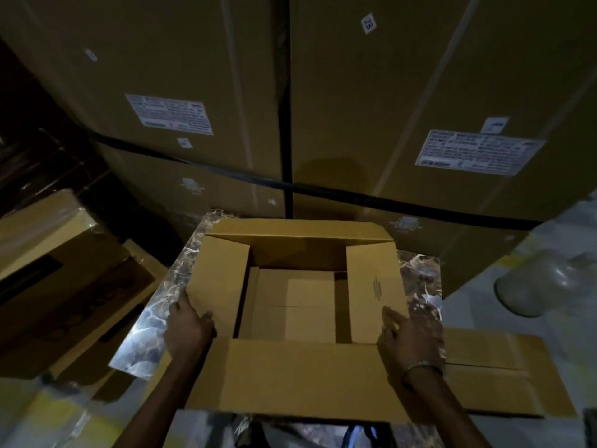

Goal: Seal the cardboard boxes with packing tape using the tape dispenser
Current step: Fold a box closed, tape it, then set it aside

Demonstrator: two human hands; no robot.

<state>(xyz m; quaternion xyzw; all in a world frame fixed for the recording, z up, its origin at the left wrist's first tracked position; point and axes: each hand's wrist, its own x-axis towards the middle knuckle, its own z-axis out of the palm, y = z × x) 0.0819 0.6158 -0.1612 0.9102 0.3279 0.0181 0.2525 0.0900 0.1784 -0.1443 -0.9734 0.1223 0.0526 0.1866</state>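
Observation:
An open cardboard box (303, 376) stands on a small marble-patterned table (161, 305), its four top flaps spread and its inside empty. My left hand (187, 328) rests on the left side flap (219, 286), thumb on top of the flap near its front corner. My right hand (408, 337) touches the front corner of the right side flap (374, 286) with straight fingers. The near flap hangs toward me and the far flap stands up at the back. No tape dispenser shows anywhere in view.
Tall stacked cartons (355, 108) bound with black straps wall off the back. More boxes (64, 286) lie at the left. A flattened carton (497, 376) sits at the right beside the table, with a clear plastic bag (533, 282) beyond it.

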